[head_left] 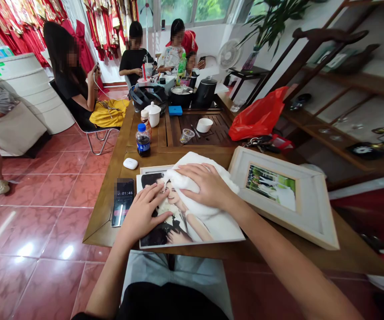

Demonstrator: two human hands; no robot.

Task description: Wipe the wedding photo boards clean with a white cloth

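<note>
A large mounted photo print (174, 218) of a couple lies near the table's front edge. My left hand (147, 209) rests flat on its left part, fingers spread, holding nothing. A bunched white cloth (225, 182) covers the upper right of the print. My right hand (205, 182) presses down over this cloth, fingers curved across it and thumb out to the left; the fingertips are partly sunk in its folds. Right of the print, a pale picture frame (315, 213) holding a smaller outdoor photo (272, 186) lies tilted on the table.
Left of the print lie a phone (122, 209) showing a timer and a white earbud case (130, 164). Behind stand a dark drink bottle (143, 141), a lidded white cup (154, 114), a white bowl (204, 125) and a red plastic bag (258, 115). Several people sit beyond.
</note>
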